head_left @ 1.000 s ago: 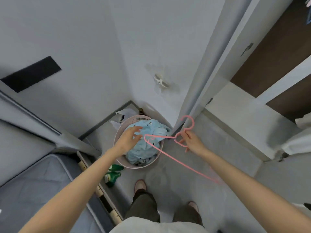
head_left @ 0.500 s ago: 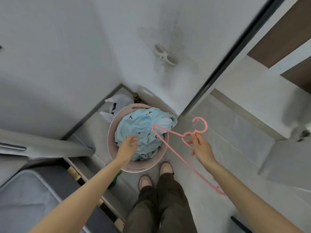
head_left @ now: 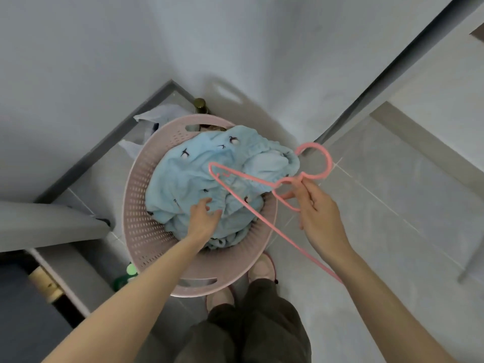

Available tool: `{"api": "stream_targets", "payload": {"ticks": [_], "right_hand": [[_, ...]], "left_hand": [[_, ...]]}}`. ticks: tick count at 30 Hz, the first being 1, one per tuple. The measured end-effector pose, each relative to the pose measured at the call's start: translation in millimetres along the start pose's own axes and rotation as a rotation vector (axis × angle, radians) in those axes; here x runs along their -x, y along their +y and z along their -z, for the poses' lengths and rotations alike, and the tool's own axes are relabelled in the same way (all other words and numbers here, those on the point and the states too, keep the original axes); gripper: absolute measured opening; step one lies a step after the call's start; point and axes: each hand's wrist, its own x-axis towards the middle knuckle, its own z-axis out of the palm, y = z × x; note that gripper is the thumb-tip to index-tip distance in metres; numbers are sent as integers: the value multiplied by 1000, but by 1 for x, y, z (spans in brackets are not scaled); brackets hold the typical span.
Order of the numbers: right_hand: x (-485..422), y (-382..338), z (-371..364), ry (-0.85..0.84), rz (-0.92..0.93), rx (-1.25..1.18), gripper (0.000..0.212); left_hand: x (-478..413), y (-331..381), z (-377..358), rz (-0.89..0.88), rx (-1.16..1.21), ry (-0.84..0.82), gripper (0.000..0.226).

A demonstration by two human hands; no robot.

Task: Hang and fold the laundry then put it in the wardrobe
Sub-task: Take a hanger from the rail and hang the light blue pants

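Grey-walled corner, tiled floor: pink laundry basket (head_left: 136, 231) w/ light-blue garment (head_left: 188, 176) heaped inside. Person's left hand (head_left: 203, 218) pinches a fold of the cloth at the basket's near side. Right hand (head_left: 318, 213), just right of the basket, grips a pink hanger (head_left: 329, 165) by its neck, one arm over the laundry.

1. Pale grey walls (head_left: 104, 61) meet in a corner.
2. Light grey tiled floor (head_left: 392, 205) lies below.
3. Dark skirting (head_left: 110, 142) runs along the left wall.
4. Dark door-frame edge (head_left: 392, 66) slants at right.
5. Grey padded bed corner (head_left: 47, 224) at lower left.
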Motion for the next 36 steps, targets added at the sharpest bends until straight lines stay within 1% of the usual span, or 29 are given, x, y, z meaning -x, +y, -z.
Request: {"api": "stream_targets", "payload": {"ticks": [2,6,10,12,13,14,16,18,22,26,30,33,36], "right_hand": [[-7,12,-6,7,10,-7,28],[-21,28,-15,8,29,-4,23],[-29,35,-19,17,37,-19,25],[-31,36,-19,16,46,-20,26],[-31,36,-19,13,50,-16,26],[-32,35,-18,9,49,-12,26],[-32,29,-16,9,39,-13,26],[-28,19,-13,12,28,-17,27],[-14,-19,1,-12,27,-6,26],[8,-76,27,-50,88,51,25],[33,-138,57,-95,185,187,22],[54,-186,78,-123,267,267,20],[77,-236,97,-135,347,299,23]], "left_hand": [[-18,-6,-18,4,-44,17,54],[-43,-15,-40,-62,-113,84,54],[-50,-19,-46,-151,-278,241,40],[-50,-22,-44,-212,-387,258,28],[-50,-23,-42,-237,-396,263,23],[-48,-24,-39,-259,-365,272,19],[-39,-21,-29,-284,-230,300,13],[-24,-13,-14,-281,-125,320,13],[9,14,28,-241,27,342,16],[45,56,87,-266,89,384,14],[90,103,146,-392,97,366,17],[129,144,184,-476,106,348,14],[169,181,219,-548,26,264,17]]}}
